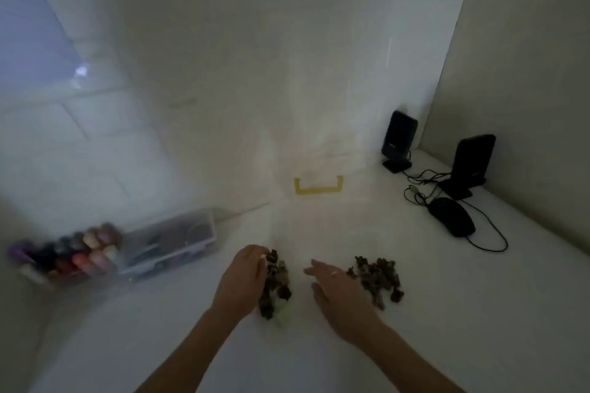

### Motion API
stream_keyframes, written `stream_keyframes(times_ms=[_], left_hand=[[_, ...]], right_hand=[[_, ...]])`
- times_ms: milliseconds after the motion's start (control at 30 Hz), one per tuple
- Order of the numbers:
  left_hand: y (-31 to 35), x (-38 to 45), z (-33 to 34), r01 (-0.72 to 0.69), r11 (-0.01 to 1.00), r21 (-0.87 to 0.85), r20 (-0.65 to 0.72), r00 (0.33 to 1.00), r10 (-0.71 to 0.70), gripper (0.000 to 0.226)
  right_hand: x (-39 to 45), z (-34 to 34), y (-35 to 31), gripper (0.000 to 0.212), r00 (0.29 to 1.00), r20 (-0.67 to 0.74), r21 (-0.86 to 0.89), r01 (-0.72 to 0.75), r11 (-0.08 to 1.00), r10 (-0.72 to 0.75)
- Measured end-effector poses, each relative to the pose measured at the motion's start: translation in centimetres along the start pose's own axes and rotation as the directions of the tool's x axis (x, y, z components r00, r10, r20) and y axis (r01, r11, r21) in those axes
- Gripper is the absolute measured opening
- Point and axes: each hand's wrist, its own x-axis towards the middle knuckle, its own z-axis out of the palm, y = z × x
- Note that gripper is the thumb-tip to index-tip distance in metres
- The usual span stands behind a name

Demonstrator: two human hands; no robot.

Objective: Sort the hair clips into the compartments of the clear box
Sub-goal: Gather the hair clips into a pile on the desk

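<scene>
Head view: my left hand point(244, 277) pinches clips from the pile point(275, 287) beside it; right hand point(338, 289) spread, second pile point(378, 277) just right. They look light, snag-prone; I'd pinch single bodies.

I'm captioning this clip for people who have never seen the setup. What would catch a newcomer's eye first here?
Two bare hands reach over a white table: the left hand touches one pile of small dark hair clips, and the right hand lies open beside a second pile. At far left sits the clear box, next to a blurred cluster of colourful items. Black speakers and a mouse stand at back right.
</scene>
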Motion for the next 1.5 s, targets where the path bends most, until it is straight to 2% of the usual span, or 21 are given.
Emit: stream_keyframes(times_ms=[100, 233, 300, 367, 467, 500, 533, 600, 667, 700, 733, 800, 867, 933, 1000, 1067, 1167, 1233, 1367, 1433, 1500], left_hand=[[-2.2, -0.4, 2.8, 0.12, 0.973, -0.195, -0.133, 0.98, -0.148, 0.046], [-3.6, -1.0, 5.7, -0.005, 0.959, -0.283, -0.186, 0.981, -0.05, 0.062], [-4.6, -0.9, 6.3, -0.123, 0.974, -0.191, -0.23, 0.97, 0.077, 0.065], [-5.0, -1.0, 5.7, -0.281, 0.959, -0.047, -0.239, 0.935, 0.262, 0.057], [-5.7, -1.2, 5.9, -0.399, 0.91, 0.108, -0.141, 0.9, 0.412, 0.054], [-5.7, -1.3, 5.8, -0.394, 0.906, 0.156, -0.102, 0.906, 0.411, 0.047], [-5.5, -1.4, 5.4, -0.376, 0.909, 0.179, -0.033, 0.921, 0.388, 0.042], [-5.1, -1.7, 5.0, -0.338, 0.928, 0.155, 0.054, 0.941, 0.333, 0.053], [-4.4, -2.4, 4.9, -0.382, 0.89, 0.249, 0.054, 0.923, 0.381, 0.055], [-4.0, -3.1, 4.8, -0.368, 0.898, 0.242, 0.03, 0.928, 0.372, 0.058], [-3.7, -3.5, 4.7, -0.32, 0.928, 0.191, 0.002, 0.945, 0.326, 0.061], [-3.3, -3.7, 4.4, -0.146, 0.987, -0.063, -0.015, 0.989, 0.146, 0.058], [-3.2, -3.3, 4.5, -0.084, 0.953, -0.29, -0.076, 0.995, 0.065, 0.054], [-3.2, -2.4, 4.5, -0.017, 0.923, -0.384, -0.101, 0.995, -0.023, 0.052], [-3.3, -1.0, 4.5, 0.039, 0.899, -0.436, -0.127, 0.986, -0.104, 0.04], [-3.0, 0.2, 4.7, 0.024, 0.907, -0.421, -0.176, 0.978, -0.108, 0.033], [-2.5, 1.1, 5.5, 0.061, 0.933, -0.353, -0.15, 0.981, -0.121, 0.045], [-2.7, 1.2, 5.9, 0.085, 0.942, -0.323, -0.132, 0.982, -0.134, 0.045], [-1.9, 0.1, 6.4, 0.041, 0.951, -0.305, -0.159, 0.983, -0.093, 0.047], [-0.6, -0.5, 6.5, 0.075, 0.969, -0.237, -0.182, 0.976, -0.12, 0.045], [0.1, -0.7, 7.3, 0.086, 0.979, -0.187, -0.214, 0.969, -0.126, 0.037]], right_hand=[[1.3, 4.0, -1.8, 0.066, 1.0, -0.025, 0.124, -0.007, 0.992, 0.01], [1.6, 8.3, -2.2, 0.086, 0.995, -0.095, 0.203, 0.014, 0.979, 0.006], [1.1, 9.1, -2.2, 0.088, 0.989, -0.148, 0.174, 0.037, 0.984, -0.011], [0.9, 9.5, -2.2, 0.08, 0.984, -0.177, 0.171, 0.04, 0.984, -0.01], [0.2, 9.2, -2.7, 0.074, 0.979, -0.199, 0.152, -0.004, 0.988, 0.034], [-0.3, 9.2, -2.9, 0.072, 0.974, -0.218, 0.163, -0.022, 0.986, 0.058], [-0.8, 9.3, -3.2, 0.071, 0.97, -0.23, 0.179, -0.038, 0.983, 0.079], [-1.6, 9.5, -3.5, 0.072, 0.964, -0.246, 0.148, -0.063, 0.987, 0.098], [-2.0, 9.7, -3.6, 0.075, 0.963, -0.253, 0.082, -0.076, 0.994, 0.095], [-2.1, 9.6, -3.7, 0.076, 0.962, -0.253, 0.072, -0.084, 0.994, 0.1], [-2.1, 9.5, -3.8, 0.076, 0.963, -0.247, 0.072, -0.094, 0.993, 0.109], [-1.8, 9.3, -3.8, 0.075, 0.964, -0.238, 0.091, -0.098, 0.991, 0.117], [-1.5, 9.2, -3.7, 0.07, 0.959, -0.246, 0.152, -0.106, 0.983, 0.141], [-0.7, 8.9, -3.6, 0.062, 0.944, -0.269, 0.238, -0.126, 0.963, 0.19], [0.8, 9.0, -3.8, 0.056, 0.933, -0.285, 0.29, -0.135, 0.947, 0.22], [2.7, 9.4, -4.3, 0.053, 0.93, -0.296, 0.271, -0.135, 0.953, 0.216], [4.5, 10.3, -4.5, 0.047, 0.912, -0.365, 0.113, -0.159, 0.981, 0.189], [4.8, 10.4, -4.1, 0.041, 0.908, -0.395, 0.072, -0.121, 0.99, 0.139], [4.2, 10.7, -3.3, 0.037, 0.924, -0.38, 0.137, 0.004, 0.991, 0.049], [3.9, 10.5, -3.3, 0.044, 0.915, -0.398, 0.207, 0.022, 0.978, 0.064], [3.1, 9.3, -3.3, 0.041, 0.874, -0.474, 0.257, 0.024, 0.966, 0.105]])
